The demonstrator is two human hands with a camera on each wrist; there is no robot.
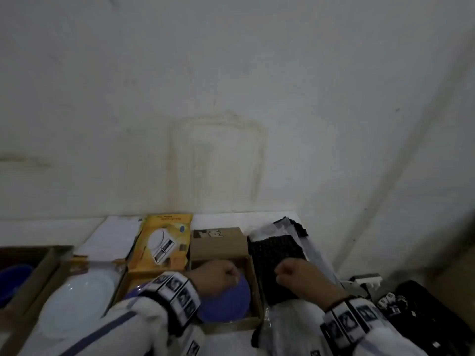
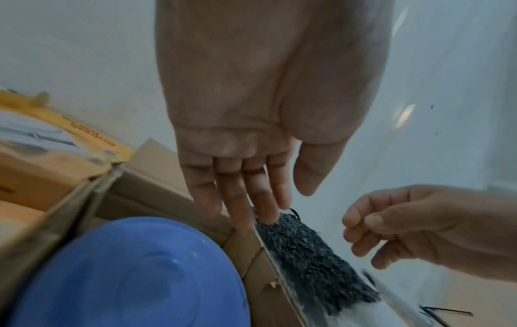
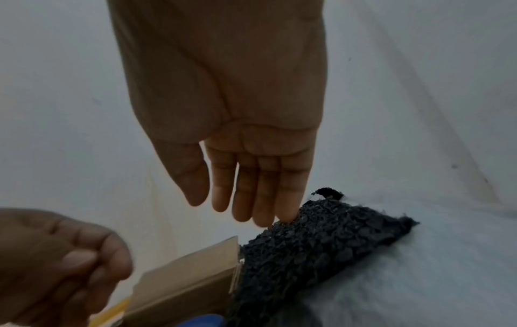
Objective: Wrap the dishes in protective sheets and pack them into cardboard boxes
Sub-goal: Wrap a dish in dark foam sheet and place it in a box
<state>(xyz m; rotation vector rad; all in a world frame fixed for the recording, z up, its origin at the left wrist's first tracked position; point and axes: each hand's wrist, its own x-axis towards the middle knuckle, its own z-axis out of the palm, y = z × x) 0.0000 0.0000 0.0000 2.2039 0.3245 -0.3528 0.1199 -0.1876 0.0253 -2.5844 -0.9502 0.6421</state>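
With fingers loosely curled and holding nothing, the right hand [image 1: 295, 276] is hovering over the black protective sheets [image 1: 276, 250] beside the cardboard box [image 1: 253, 286] containing the blue dish [image 1: 226, 304], while the left hand [image 1: 218, 274], likewise relaxed and holding nothing, is hanging above that dish; ideally pinching one sheet's edge only.

Blue plate [image 1: 226, 301] in a brown cardboard box [image 1: 253, 283], black knobbly sheet [image 1: 277, 255] right (yellow carton [image 1: 164, 242] far left), white plate [image 1: 77, 301] near left.

Left hand [image 1: 218, 274] over the blue plate [image 1: 226, 304] — right hand [image 1: 295, 276] on black sheets [image 1: 276, 255].
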